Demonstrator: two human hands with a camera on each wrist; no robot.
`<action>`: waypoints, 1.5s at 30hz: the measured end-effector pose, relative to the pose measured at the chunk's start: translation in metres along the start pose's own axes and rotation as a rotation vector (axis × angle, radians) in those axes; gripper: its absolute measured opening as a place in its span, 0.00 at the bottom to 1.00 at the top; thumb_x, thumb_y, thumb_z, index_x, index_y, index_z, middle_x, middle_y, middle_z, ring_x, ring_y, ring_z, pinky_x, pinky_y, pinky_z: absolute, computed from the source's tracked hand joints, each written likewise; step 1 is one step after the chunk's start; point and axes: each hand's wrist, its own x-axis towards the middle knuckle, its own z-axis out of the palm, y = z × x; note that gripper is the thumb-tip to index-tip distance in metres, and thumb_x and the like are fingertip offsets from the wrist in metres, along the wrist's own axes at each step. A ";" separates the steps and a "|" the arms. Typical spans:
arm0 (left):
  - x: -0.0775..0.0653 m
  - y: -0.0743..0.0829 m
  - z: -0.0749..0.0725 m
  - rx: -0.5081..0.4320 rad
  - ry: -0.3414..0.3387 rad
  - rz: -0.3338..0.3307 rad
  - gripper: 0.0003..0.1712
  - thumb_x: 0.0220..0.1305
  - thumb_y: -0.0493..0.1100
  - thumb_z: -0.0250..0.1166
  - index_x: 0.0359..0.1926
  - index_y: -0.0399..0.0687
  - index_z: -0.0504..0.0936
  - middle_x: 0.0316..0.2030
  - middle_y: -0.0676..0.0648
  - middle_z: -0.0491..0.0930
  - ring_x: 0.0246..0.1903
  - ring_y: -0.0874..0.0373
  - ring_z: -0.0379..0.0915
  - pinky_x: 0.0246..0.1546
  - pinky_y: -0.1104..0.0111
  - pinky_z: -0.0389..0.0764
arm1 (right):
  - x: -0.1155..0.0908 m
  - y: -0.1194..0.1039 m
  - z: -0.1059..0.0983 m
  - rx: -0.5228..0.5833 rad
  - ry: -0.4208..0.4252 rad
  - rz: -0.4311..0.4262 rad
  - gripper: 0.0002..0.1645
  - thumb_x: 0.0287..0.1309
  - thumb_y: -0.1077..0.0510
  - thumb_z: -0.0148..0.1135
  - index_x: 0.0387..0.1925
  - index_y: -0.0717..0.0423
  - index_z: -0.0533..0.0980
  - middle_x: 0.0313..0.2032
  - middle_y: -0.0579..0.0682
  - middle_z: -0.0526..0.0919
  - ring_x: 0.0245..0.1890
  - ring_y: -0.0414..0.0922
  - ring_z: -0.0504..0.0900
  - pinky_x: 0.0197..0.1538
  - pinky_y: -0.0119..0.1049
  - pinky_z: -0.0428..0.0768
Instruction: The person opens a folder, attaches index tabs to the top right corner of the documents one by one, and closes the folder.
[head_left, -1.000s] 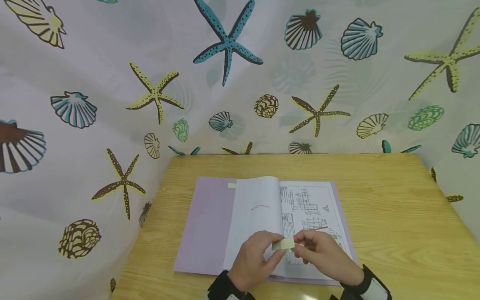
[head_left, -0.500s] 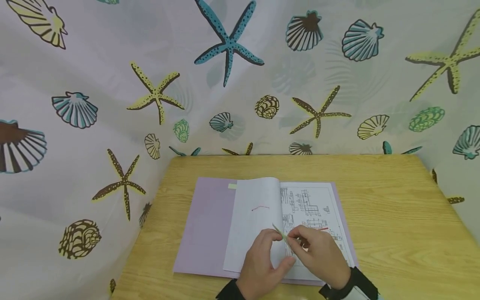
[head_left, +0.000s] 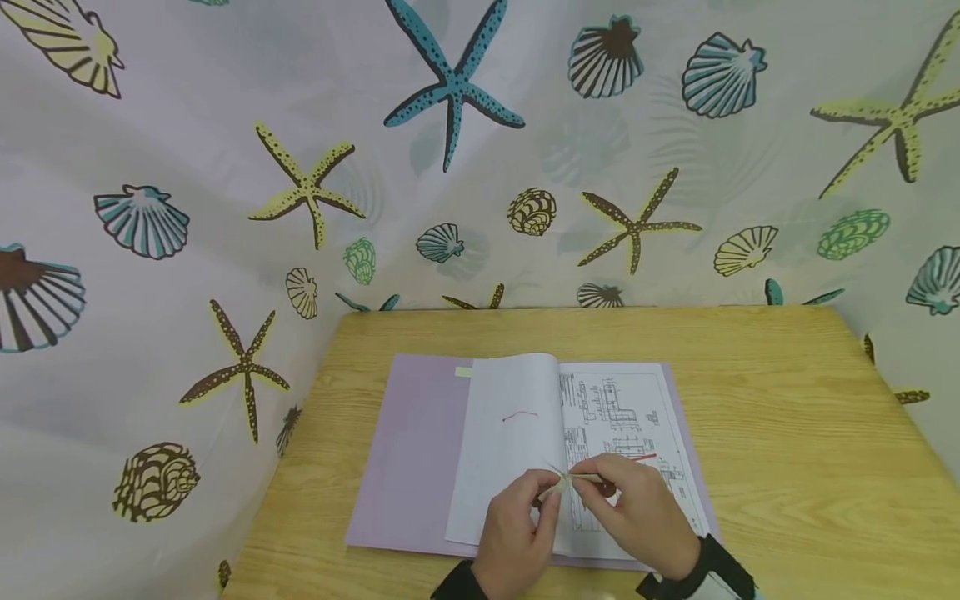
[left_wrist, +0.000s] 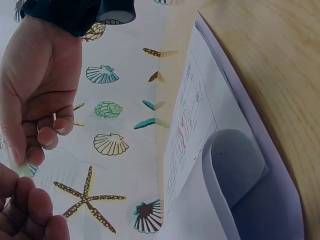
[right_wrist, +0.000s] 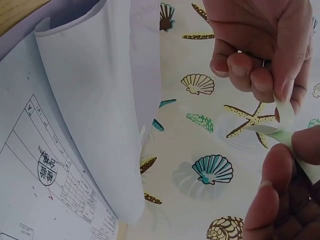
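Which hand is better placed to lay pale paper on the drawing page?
Probably the right hand: it pinches pale paper over the drawing page; the left hand pinches it too, but nearer the plainer page.

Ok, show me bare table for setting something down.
Widest: the wooden tabletop right of the lilac folder. A narrower strip runs between folder and seashell-print fabric. Crowded: over the pages, where left hand and right hand pinch pale paper slips.

The hands (head_left: 513,533) (head_left: 637,512) partly hide the pale slips (right_wrist: 285,116); the drawing's lettering (head_left: 576,439) looks illegibly small in the head view.
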 end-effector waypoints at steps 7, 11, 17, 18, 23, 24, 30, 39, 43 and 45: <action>0.000 -0.003 -0.003 -0.026 0.023 -0.008 0.09 0.63 0.34 0.55 0.44 0.43 0.74 0.30 0.54 0.77 0.27 0.71 0.71 0.29 0.81 0.73 | 0.002 0.001 -0.005 -0.020 0.043 0.050 0.05 0.54 0.60 0.63 0.32 0.46 0.79 0.28 0.35 0.79 0.20 0.28 0.73 0.23 0.25 0.74; 0.000 -0.005 -0.005 -0.024 0.021 -0.022 0.10 0.62 0.34 0.56 0.45 0.44 0.74 0.29 0.56 0.76 0.27 0.71 0.71 0.30 0.81 0.73 | 0.002 0.003 -0.006 -0.003 0.066 0.073 0.04 0.54 0.60 0.63 0.31 0.47 0.79 0.28 0.37 0.81 0.21 0.29 0.75 0.23 0.25 0.74; -0.001 -0.007 -0.008 -0.006 0.016 -0.047 0.10 0.62 0.33 0.56 0.45 0.44 0.75 0.27 0.56 0.76 0.27 0.71 0.71 0.28 0.80 0.73 | 0.000 0.007 -0.009 0.018 0.083 0.138 0.04 0.54 0.59 0.63 0.32 0.47 0.79 0.29 0.39 0.82 0.23 0.31 0.78 0.24 0.27 0.75; -0.001 -0.008 -0.009 0.000 0.017 -0.051 0.10 0.62 0.34 0.56 0.45 0.44 0.75 0.27 0.56 0.76 0.27 0.71 0.71 0.28 0.80 0.73 | 0.000 0.008 -0.009 0.027 0.090 0.143 0.04 0.54 0.60 0.63 0.32 0.47 0.79 0.30 0.39 0.82 0.24 0.31 0.79 0.24 0.27 0.75; -0.002 -0.012 -0.011 0.032 0.049 -0.036 0.10 0.61 0.34 0.57 0.44 0.44 0.76 0.26 0.57 0.75 0.26 0.72 0.71 0.27 0.80 0.72 | -0.001 0.016 -0.014 0.024 0.117 0.145 0.05 0.53 0.62 0.63 0.32 0.49 0.79 0.30 0.42 0.82 0.23 0.33 0.79 0.24 0.27 0.75; -0.002 -0.012 -0.012 0.035 0.060 -0.026 0.10 0.61 0.33 0.57 0.44 0.44 0.76 0.26 0.57 0.75 0.26 0.71 0.71 0.27 0.81 0.72 | -0.002 0.017 -0.016 0.014 0.118 0.158 0.05 0.53 0.62 0.63 0.32 0.50 0.79 0.30 0.42 0.82 0.23 0.33 0.79 0.24 0.27 0.75; -0.004 -0.017 -0.017 0.055 0.106 0.000 0.12 0.59 0.31 0.57 0.44 0.45 0.76 0.29 0.55 0.77 0.26 0.69 0.71 0.28 0.79 0.73 | -0.007 0.028 -0.030 -0.039 0.122 0.292 0.03 0.56 0.59 0.62 0.33 0.53 0.79 0.27 0.44 0.82 0.21 0.36 0.79 0.20 0.28 0.74; -0.008 -0.029 -0.024 0.063 0.137 0.006 0.14 0.58 0.31 0.58 0.46 0.44 0.78 0.28 0.56 0.76 0.26 0.71 0.71 0.28 0.80 0.73 | -0.039 0.056 -0.053 -0.052 0.198 0.511 0.09 0.55 0.64 0.61 0.39 0.56 0.76 0.14 0.48 0.70 0.16 0.42 0.74 0.14 0.28 0.66; -0.010 -0.031 -0.026 0.076 0.140 0.011 0.11 0.57 0.31 0.59 0.40 0.45 0.81 0.33 0.55 0.80 0.28 0.72 0.72 0.29 0.79 0.73 | -0.054 0.073 -0.065 -0.145 0.196 0.596 0.09 0.57 0.57 0.61 0.37 0.57 0.79 0.15 0.49 0.75 0.11 0.41 0.70 0.10 0.28 0.61; -0.011 -0.031 -0.027 0.091 0.136 -0.001 0.10 0.56 0.32 0.60 0.38 0.46 0.81 0.34 0.56 0.81 0.31 0.71 0.74 0.31 0.78 0.74 | -0.060 0.081 -0.071 -0.187 0.168 0.640 0.15 0.59 0.51 0.59 0.41 0.58 0.79 0.18 0.51 0.77 0.10 0.40 0.67 0.09 0.29 0.60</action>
